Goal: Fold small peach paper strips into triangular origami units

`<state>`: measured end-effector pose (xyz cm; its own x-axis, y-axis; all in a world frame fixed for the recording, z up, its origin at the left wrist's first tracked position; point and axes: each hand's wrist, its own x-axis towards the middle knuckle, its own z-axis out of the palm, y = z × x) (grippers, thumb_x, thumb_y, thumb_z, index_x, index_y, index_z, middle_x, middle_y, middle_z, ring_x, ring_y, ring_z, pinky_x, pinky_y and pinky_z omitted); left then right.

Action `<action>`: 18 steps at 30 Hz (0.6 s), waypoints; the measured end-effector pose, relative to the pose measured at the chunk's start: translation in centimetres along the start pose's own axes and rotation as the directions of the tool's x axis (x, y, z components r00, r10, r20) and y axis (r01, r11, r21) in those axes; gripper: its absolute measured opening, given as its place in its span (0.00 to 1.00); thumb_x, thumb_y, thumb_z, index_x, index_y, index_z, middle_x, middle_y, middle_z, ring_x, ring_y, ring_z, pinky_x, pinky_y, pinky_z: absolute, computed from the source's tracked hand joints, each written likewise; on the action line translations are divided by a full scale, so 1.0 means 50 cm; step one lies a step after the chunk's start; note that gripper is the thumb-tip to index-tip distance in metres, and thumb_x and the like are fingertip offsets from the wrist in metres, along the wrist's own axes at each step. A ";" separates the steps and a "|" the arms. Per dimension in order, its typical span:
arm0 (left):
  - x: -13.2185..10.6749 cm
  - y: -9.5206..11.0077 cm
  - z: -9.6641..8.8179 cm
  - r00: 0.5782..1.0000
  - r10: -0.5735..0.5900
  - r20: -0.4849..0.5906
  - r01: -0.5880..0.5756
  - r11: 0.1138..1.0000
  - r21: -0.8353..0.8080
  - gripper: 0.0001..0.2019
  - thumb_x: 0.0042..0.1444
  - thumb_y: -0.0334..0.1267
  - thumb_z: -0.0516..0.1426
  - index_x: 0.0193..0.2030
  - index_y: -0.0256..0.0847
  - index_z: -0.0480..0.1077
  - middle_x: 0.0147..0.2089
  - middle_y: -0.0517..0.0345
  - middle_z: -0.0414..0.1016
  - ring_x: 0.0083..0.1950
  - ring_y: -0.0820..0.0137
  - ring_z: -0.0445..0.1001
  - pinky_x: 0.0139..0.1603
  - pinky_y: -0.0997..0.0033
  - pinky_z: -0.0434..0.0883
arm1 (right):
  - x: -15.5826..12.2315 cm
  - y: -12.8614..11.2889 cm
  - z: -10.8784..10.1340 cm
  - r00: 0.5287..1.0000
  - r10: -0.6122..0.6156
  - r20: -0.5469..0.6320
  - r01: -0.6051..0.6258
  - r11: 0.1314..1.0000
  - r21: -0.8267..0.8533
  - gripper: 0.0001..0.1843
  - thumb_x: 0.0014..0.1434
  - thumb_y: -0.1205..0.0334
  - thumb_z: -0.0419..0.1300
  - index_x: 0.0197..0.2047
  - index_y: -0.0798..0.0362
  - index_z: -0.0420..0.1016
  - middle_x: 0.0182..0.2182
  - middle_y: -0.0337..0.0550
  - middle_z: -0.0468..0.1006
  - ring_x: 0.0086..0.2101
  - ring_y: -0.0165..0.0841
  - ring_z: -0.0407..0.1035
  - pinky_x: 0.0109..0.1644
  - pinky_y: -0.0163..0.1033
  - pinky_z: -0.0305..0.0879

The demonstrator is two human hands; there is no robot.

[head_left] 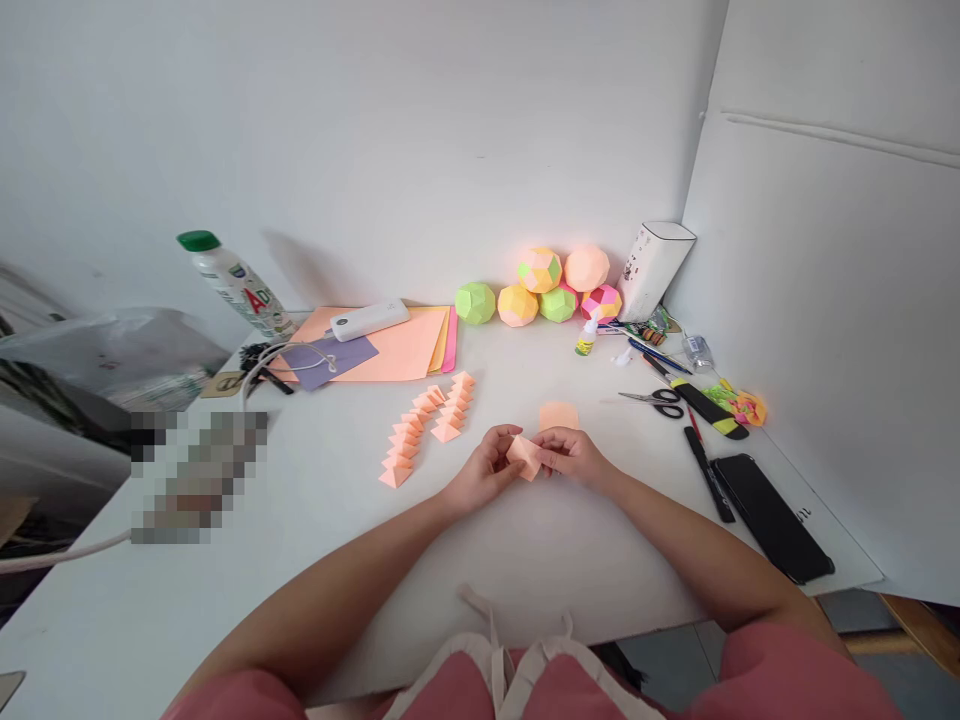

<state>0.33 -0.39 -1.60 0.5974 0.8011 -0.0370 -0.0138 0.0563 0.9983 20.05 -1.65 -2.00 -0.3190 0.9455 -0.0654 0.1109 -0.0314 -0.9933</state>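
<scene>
- Your pink garment is showing beside the desk.
- Your left hand and right hand are pinching folded peach paper above the desk, fingers bent.
- A peach sheet is lying just beyond.

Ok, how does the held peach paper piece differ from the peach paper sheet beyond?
Left hand and right hand hold the peach paper piece; the peach paper sheet lies on the table. The piece points a corner toward the body; the sheet's far edge faces the wall. Both are peach.
</scene>
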 end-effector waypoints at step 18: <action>0.005 -0.028 -0.008 1.000 0.016 -0.008 -0.015 0.993 0.113 0.18 0.55 0.45 0.54 0.50 0.42 0.64 0.28 0.62 0.64 0.27 0.75 0.63 0.28 0.75 0.64 | -0.002 0.015 0.006 0.998 -0.070 0.007 0.070 0.997 -0.040 0.14 0.54 0.55 0.59 0.41 0.54 0.68 0.27 0.38 0.73 0.25 0.27 0.67 0.31 0.36 0.66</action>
<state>0.18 -0.06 -3.03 0.5908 0.8065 -0.0213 0.0681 -0.0236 0.9974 19.87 -1.88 -2.78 -0.3329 0.9430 0.0037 0.1262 0.0484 -0.9908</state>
